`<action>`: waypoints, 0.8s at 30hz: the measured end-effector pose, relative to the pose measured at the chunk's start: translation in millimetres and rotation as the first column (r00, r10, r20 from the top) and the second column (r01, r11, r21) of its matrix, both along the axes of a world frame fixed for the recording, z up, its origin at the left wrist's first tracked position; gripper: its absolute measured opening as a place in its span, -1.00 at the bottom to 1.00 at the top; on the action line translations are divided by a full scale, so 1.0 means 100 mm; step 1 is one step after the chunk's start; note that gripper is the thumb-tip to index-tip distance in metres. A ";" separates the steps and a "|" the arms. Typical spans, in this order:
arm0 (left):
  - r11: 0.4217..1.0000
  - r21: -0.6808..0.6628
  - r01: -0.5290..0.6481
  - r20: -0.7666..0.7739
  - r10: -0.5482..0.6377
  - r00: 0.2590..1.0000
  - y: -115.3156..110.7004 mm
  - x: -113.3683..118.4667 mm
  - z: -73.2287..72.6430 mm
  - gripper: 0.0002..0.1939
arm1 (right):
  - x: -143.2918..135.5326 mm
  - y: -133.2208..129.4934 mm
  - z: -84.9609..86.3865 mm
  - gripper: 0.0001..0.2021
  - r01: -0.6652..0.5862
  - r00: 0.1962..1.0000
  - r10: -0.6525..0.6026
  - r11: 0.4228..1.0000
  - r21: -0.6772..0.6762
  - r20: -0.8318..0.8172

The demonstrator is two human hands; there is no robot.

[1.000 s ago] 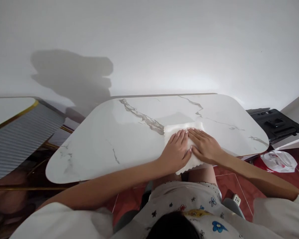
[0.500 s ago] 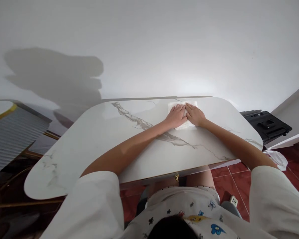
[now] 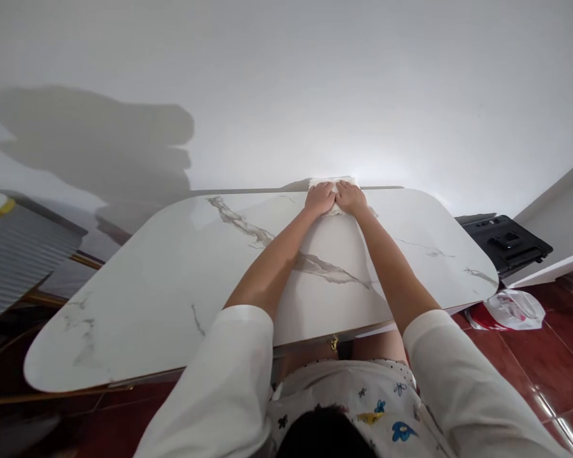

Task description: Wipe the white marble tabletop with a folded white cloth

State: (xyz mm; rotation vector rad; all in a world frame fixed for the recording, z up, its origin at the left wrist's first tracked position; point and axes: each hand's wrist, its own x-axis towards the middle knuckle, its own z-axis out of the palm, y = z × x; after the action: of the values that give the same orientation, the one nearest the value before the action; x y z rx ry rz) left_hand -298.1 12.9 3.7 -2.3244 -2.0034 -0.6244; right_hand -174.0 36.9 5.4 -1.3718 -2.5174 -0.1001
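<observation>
A white cloth (image 3: 335, 208) lies at the back edge of a white marble-patterned table (image 3: 162, 286), close against the wall. Both hands press on it side by side with the arms stretched forward. My left hand (image 3: 320, 198) rests on the cloth's left part, fingers pointing to the wall. Its neighbour, my right hand (image 3: 350, 197), lies on the right part, its fingers laid over the cloth. The thumbs are near each other at the middle. The cloth's far edge shows beyond the fingertips, and much of the rest is hidden under the hands.
Behind the table rises a white wall (image 3: 286, 89). At the right stands a black case (image 3: 516, 242), with a white and red plastic bag (image 3: 516, 310) below it on the red tiles. A ribbed grey piece of furniture (image 3: 23, 254) is at the left.
Both hands have moved forward and a little left with the cloth, from the tabletop to its back edge. The arms are now straighter and closer together.
</observation>
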 end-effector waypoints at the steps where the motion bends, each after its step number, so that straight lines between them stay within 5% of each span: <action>1: 1.000 0.014 0.009 -0.014 -0.008 1.000 -0.03 0.01 -0.01 -0.66 | 0.01 -0.01 0.00 -0.49 -0.009 1.000 0.009 1.000 0.003 -0.003; 6: 0.998 0.051 0.024 -0.037 -0.022 0.999 -0.26 0.04 -0.03 -0.64 | 0.07 -0.16 -0.03 -0.49 -0.046 0.999 0.046 0.999 0.023 0.007; 11: 0.997 0.050 0.050 -0.041 -0.048 0.998 -0.65 0.06 -0.04 -0.60 | 0.12 -0.58 -0.04 -0.48 -0.060 0.998 0.058 0.997 0.053 0.038; 20: 0.999 -0.046 0.016 0.040 -0.014 0.999 -1.82 0.29 -0.09 -0.47 | 0.45 -1.73 0.05 -0.44 -0.255 0.963 0.250 0.966 0.049 0.099; 24: 0.982 -0.150 0.117 0.105 -0.102 0.989 -2.28 0.38 -0.12 -0.36 | 0.69 -2.23 0.00 -0.42 -0.246 0.967 0.243 0.968 0.043 0.079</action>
State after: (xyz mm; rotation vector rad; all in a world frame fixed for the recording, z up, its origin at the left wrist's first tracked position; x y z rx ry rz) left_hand -260.1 -215.6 -8.0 -2.5573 -2.0450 -0.6168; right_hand -104.5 -185.9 5.2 -1.0454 -2.7018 -0.1681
